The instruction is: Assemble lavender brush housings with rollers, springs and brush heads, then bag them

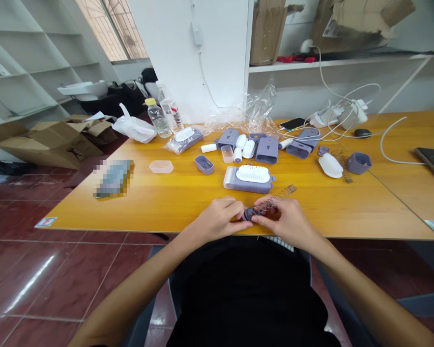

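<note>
**Left hand [217, 217] and right hand [285, 219] pinch spring [273, 202]**

The left hand clasps a purple piece [251, 215] at the spring's base; the right hand's fingers close beside it. Both hands hold them just above the counter [148, 207], between the palms. The spring likely feels light and springy, so it is best held near the base.

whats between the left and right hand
In the head view, a metal coil spring with a purple plastic piece at its end lies between the left hand and right hand.

Left hand [217, 218], right hand [285, 220] nearly meeting; wrists bent inward
</note>
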### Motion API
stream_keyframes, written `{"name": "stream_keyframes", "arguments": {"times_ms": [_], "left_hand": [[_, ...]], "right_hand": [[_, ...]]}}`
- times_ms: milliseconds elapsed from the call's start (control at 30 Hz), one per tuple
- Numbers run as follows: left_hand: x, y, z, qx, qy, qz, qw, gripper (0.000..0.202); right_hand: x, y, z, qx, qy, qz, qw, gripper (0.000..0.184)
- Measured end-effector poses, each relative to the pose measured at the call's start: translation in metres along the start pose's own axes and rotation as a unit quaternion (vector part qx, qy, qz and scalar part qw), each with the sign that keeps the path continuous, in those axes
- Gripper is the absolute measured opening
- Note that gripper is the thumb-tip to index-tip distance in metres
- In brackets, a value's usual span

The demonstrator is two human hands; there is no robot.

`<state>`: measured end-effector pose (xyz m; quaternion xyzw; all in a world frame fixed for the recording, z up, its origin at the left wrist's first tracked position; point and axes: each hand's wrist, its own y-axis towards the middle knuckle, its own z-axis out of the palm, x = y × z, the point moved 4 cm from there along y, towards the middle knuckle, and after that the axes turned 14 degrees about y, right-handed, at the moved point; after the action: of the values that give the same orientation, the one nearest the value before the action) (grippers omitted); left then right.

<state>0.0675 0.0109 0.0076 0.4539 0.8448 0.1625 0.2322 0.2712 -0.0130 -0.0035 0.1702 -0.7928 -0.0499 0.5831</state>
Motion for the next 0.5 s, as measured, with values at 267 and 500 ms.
{"name": "stream_keyframes", "arguments": {"times_ms": [267,500], "left_hand": [[0.001,0.001,0.000,0.029,-0.028,-0.009,0.999,0.037],[0.001,0.001,0.000,0.031,-0.031,-0.006,0.999,0.036]], "right_hand": [[0.008,0.000,-0.016,0.066,-0.008,-0.063,0.996,0.022],[0.006,-0.001,-0.012,0.097,-0.015,-0.058,0.994,0.018]]}}
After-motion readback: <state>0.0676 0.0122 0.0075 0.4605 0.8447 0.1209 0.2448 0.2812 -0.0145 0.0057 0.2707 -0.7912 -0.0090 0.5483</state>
